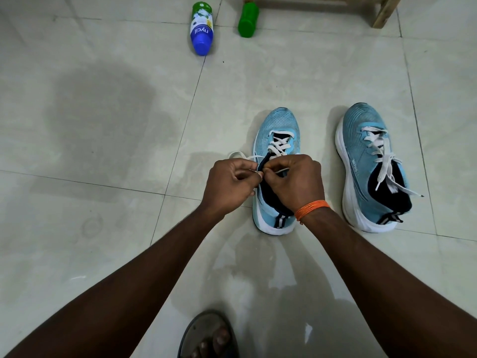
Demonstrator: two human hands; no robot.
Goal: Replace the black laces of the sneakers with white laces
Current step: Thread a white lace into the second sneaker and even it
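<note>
Two light blue sneakers stand on the tiled floor, toes pointing away from me. The left sneaker (277, 125) has a white lace (277, 147) crossed through its front eyelets. Over its tongue, my left hand (229, 184) and my right hand (294, 182) meet, each pinching a strand of that white lace. A loop of the lace (236, 155) sticks out to the left of the shoe. The right sneaker (369, 166) stands apart, threaded with a white lace whose loose ends (392, 177) hang over its opening. No black lace is in view.
A blue and white bottle (201, 28) and a green bottle (248, 19) lie on the floor at the back. A wooden frame (382, 14) stands at the back right. My sandalled foot (209, 337) is at the bottom edge.
</note>
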